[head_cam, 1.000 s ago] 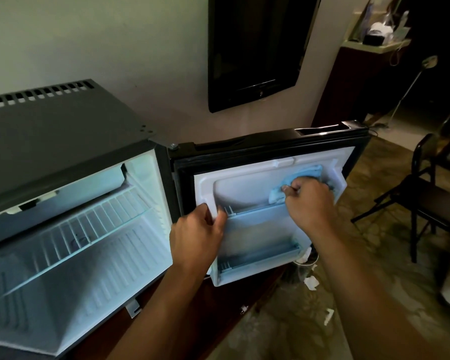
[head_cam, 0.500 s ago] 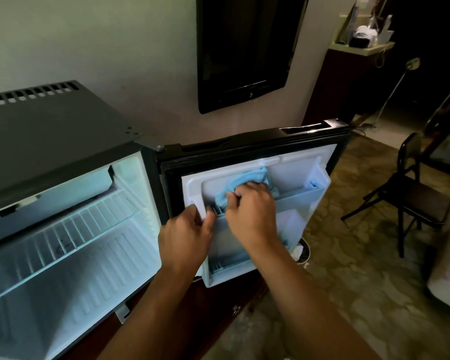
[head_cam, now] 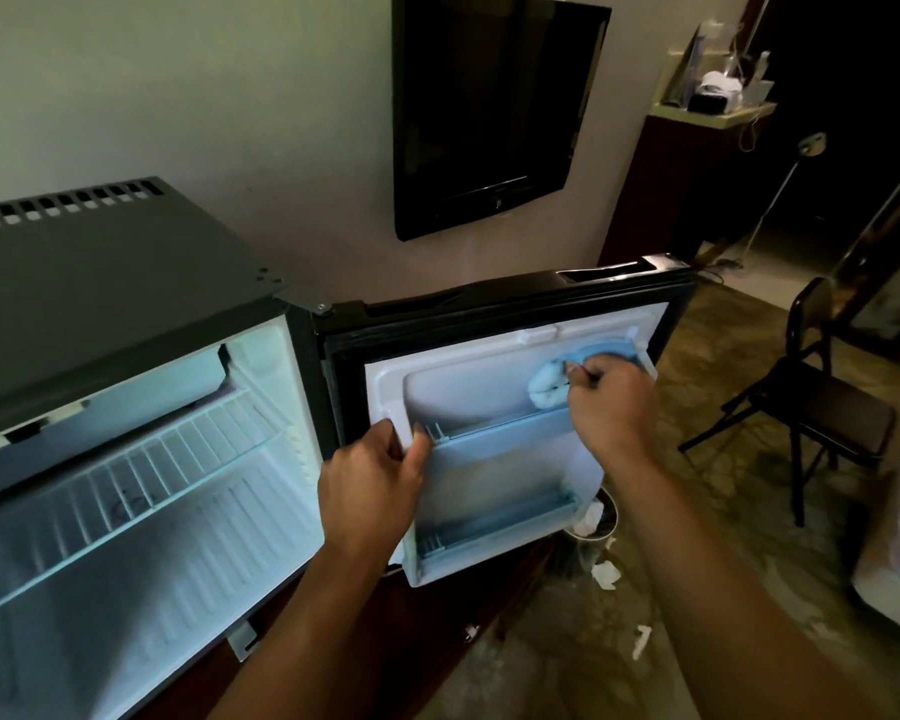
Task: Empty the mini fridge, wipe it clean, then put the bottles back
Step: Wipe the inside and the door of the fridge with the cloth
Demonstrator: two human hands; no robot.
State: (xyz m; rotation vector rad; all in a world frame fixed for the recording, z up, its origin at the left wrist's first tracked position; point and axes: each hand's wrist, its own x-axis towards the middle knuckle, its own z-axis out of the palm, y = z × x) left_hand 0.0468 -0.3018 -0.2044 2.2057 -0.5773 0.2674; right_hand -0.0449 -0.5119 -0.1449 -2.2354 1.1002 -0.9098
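Two hands are at work on the open door (head_cam: 494,324) of the mini fridge (head_cam: 126,314). The left hand (head_cam: 370,480) grips the hinge-side edge of the white door liner, fingers curled round its rim, steadying the door. The right hand (head_cam: 611,402) pinches a pale blue cloth (head_cam: 552,384) and presses it against the liner's upper right corner, just above the upper door shelf (head_cam: 494,428).

Assessment: wiping is under way; the cabinet interior and wire shelf (head_cam: 126,480) hold no bottles, and none are in view. For good work, the left hand's brace should be kept so the door does not swing under pressure, and the cloth should be worked into the moulded corner recess and along the shelf rail.

Clearance: the door's free edge hangs over open floor. A waste bin (head_cam: 596,522) sits just below the door's lower corner; a folding chair (head_cam: 822,407) stands well apart to the right.
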